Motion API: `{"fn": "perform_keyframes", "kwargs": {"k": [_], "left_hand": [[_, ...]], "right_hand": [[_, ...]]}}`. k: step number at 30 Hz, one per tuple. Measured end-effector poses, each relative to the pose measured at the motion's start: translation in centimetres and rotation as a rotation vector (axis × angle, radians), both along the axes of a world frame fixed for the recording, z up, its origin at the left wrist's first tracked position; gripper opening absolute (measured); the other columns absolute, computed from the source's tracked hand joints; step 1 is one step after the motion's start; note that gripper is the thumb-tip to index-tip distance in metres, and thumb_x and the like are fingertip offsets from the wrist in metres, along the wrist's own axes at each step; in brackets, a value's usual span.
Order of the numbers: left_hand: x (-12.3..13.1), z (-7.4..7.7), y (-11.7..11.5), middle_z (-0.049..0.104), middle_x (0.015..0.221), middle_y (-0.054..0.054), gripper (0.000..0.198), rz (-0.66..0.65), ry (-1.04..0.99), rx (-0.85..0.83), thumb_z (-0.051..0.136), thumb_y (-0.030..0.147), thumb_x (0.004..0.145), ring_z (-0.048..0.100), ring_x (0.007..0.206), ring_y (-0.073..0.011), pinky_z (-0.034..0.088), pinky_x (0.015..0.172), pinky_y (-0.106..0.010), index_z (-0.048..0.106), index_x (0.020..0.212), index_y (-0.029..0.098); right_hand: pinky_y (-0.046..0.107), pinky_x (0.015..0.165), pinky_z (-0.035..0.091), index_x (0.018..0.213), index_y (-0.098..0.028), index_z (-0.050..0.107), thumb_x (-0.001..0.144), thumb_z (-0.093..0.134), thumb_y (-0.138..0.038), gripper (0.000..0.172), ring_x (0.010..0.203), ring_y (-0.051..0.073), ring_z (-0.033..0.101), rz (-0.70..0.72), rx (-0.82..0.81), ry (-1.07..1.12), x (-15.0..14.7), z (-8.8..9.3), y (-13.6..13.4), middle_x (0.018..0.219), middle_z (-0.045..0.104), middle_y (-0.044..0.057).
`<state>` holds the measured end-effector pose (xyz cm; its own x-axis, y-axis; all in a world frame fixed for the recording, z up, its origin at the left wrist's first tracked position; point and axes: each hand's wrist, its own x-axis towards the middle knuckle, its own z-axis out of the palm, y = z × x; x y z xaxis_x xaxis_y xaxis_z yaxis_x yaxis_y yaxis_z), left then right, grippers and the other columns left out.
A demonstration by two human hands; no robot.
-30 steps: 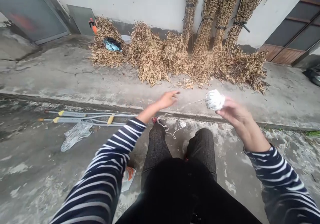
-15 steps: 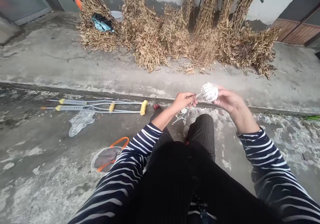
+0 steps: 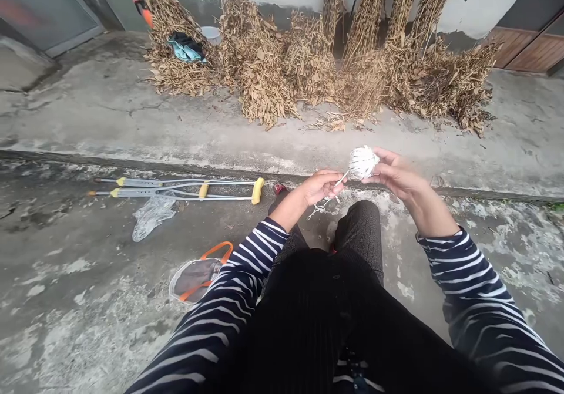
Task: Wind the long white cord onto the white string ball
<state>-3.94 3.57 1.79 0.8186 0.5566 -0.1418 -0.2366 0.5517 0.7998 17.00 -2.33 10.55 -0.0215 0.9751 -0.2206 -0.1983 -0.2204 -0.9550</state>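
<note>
A white ball of cord (image 3: 363, 162) with thin dark lines is held up in front of my knees. My right hand (image 3: 399, 177) grips its right side between thumb and fingers. On the other side, my left hand (image 3: 321, 186) pinches the cord strand (image 3: 341, 179) that runs to the ball. A loose tangle of white cord (image 3: 321, 208) hangs or lies below my left hand; whether it touches the ground I cannot tell.
Crutches (image 3: 189, 188) with yellow pads lie on the ground at left, beside a crumpled clear plastic bag (image 3: 152, 215). Nearer me is a mesh bag (image 3: 198, 279) with orange handles. Dried plant bundles (image 3: 268, 71) line the wall on a raised concrete ledge (image 3: 198, 124).
The ball and my right hand have shifted slightly left. My left hand has dropped a little and its palm has turned more upward, still on the strand. The whole view has moved slightly.
</note>
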Motion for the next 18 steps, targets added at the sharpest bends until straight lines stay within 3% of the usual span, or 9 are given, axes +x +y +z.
{"fn": "perform_keyframes", "kwargs": {"k": [4,7,11,15,18], "left_hand": [[0.2,-1.3,-0.4,0.048,0.048,0.005,0.027,-0.088,-0.034,-0.042,0.079,0.035,0.084,0.038,0.038,-0.0052,0.028,0.040,-0.019,0.066,0.085,0.011],[0.2,-1.6,-1.2,0.056,0.053,0.002,0.031,-0.078,-0.083,-0.039,0.080,0.038,0.085,0.045,0.040,-0.0064,0.031,0.041,-0.019,0.067,0.091,0.010],[-0.1,-1.5,-2.5,0.071,0.073,-0.005,0.041,-0.032,-0.091,-0.060,0.080,0.037,0.086,0.058,0.047,-0.0091,0.037,0.043,-0.018,0.065,0.115,0.012],[-0.3,-1.7,-3.2,0.072,0.072,-0.005,0.040,-0.035,-0.088,-0.102,0.078,0.041,0.088,0.058,0.046,-0.0096,0.038,0.042,-0.019,0.064,0.112,0.012],[-0.3,-2.2,-3.0,0.072,0.074,-0.006,0.045,0.041,-0.098,-0.099,0.074,0.053,0.090,0.063,0.052,-0.0120,0.041,0.044,-0.019,0.066,0.107,0.012]], "right_hand": [[0.033,0.070,0.068,0.114,-0.020,0.068,0.062,0.091,-0.019,0.057,0.081,0.019,0.074,0.116,0.090,-0.100,-0.7,0.2,-0.5,0.097,0.076,0.004],[0.030,0.074,0.065,0.114,-0.020,0.070,0.060,0.093,-0.020,0.060,0.088,0.019,0.073,0.145,0.226,-0.241,-1.0,0.6,-0.5,0.105,0.076,0.006],[0.028,0.076,0.064,0.113,-0.018,0.072,0.062,0.090,-0.021,0.054,0.098,0.020,0.071,0.062,0.393,-0.399,-1.0,0.6,0.1,0.119,0.073,0.008],[0.026,0.071,0.062,0.114,-0.018,0.074,0.065,0.079,-0.018,0.049,0.091,0.018,0.070,-0.056,0.508,-0.524,-1.2,-0.2,0.7,0.116,0.072,0.006],[0.027,0.074,0.062,0.112,-0.019,0.075,0.067,0.074,-0.018,0.045,0.101,0.020,0.069,-0.159,0.611,-0.602,-1.7,-0.3,0.8,0.115,0.072,0.005]]}}
